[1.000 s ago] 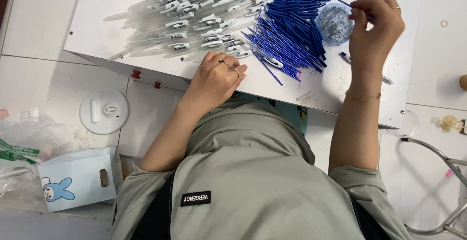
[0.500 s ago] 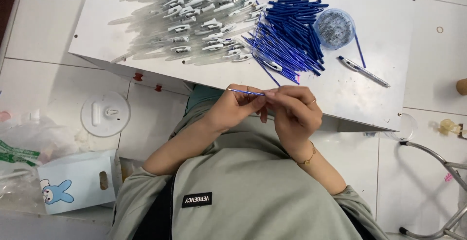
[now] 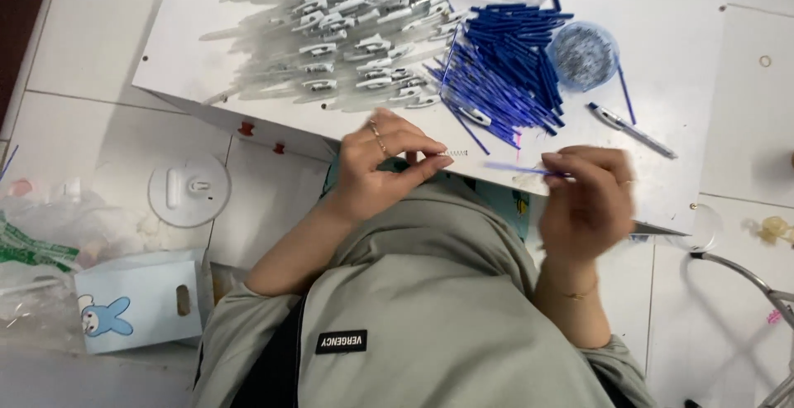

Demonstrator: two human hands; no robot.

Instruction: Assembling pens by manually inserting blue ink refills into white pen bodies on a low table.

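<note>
My left hand [image 3: 382,168] pinches a small metal spring [image 3: 453,153] between thumb and fingers, just below the white board's [image 3: 678,127] near edge. My right hand [image 3: 589,201] holds a thin blue pen refill [image 3: 517,168] that points left toward the spring; the hand is blurred. The two hands are a short gap apart. Above them on the board lie a pile of blue refills [image 3: 504,73], a heap of clear pen barrels with clips [image 3: 339,40] and a small round clear cup [image 3: 583,54] of springs.
One assembled pen [image 3: 633,129] lies right of the cup. On the white floor tiles at left sit a round white disc [image 3: 188,189], a pale blue box with a rabbit picture [image 3: 136,300] and plastic bags [image 3: 37,243]. A metal frame [image 3: 748,280] stands at right.
My right hand came back from the cup to my lap, met the left hand, and the hands have now drawn apart, left with a spring, right with a refill.
</note>
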